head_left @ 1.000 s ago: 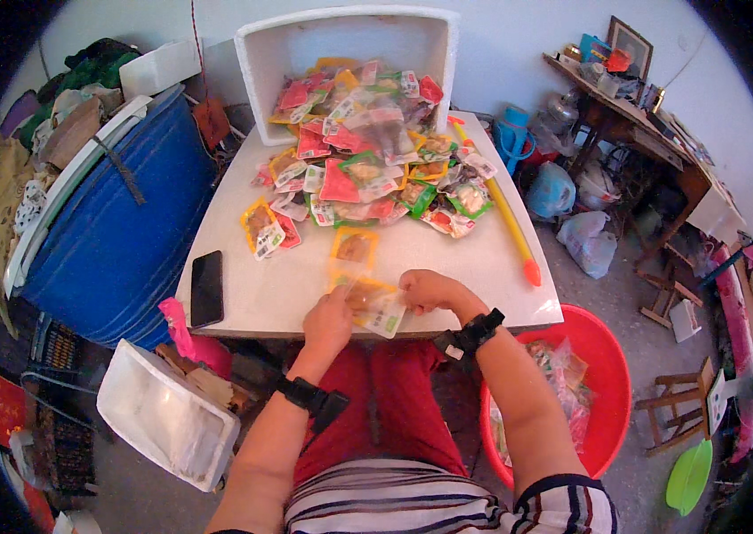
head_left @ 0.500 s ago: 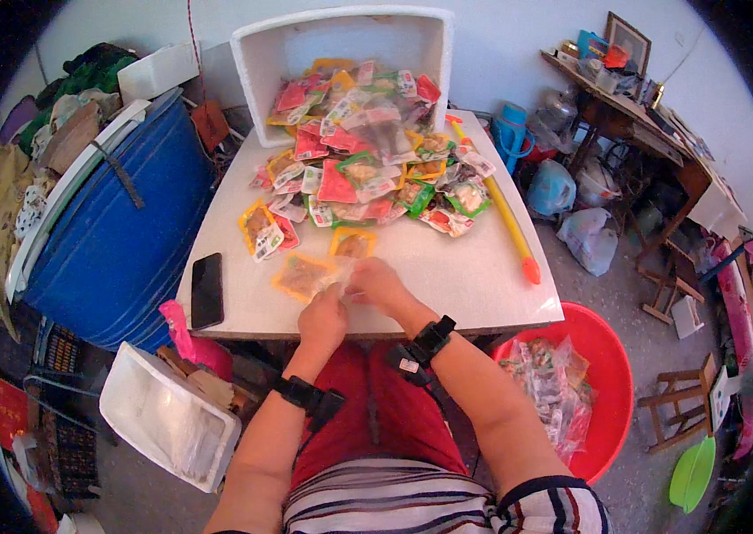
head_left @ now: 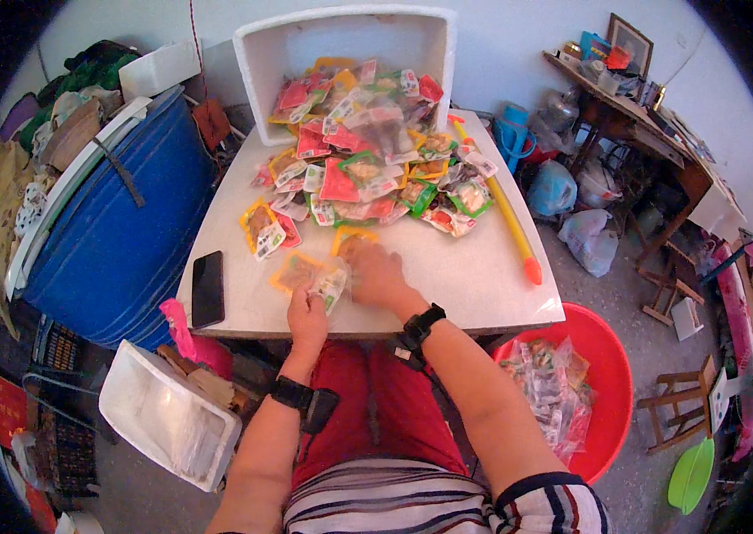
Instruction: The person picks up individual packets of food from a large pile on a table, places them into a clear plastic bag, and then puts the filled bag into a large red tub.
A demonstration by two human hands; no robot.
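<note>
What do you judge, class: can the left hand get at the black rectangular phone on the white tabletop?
Probably yes: only bare white tabletop shows between the left hand and the black rectangular phone, though the hand seems occupied with a clear, yellow-edged plastic packet.

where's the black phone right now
In the head view, the black phone lies on the white table, close to its left edge and left of the left hand.

dozens of packets (head_left: pixel 339 182), one phone (head_left: pixel 207 289), one yellow rod (head_left: pixel 507 218), one large red basin (head_left: pixel 611 400), two black wristbands (head_left: pixel 292 392)
</note>
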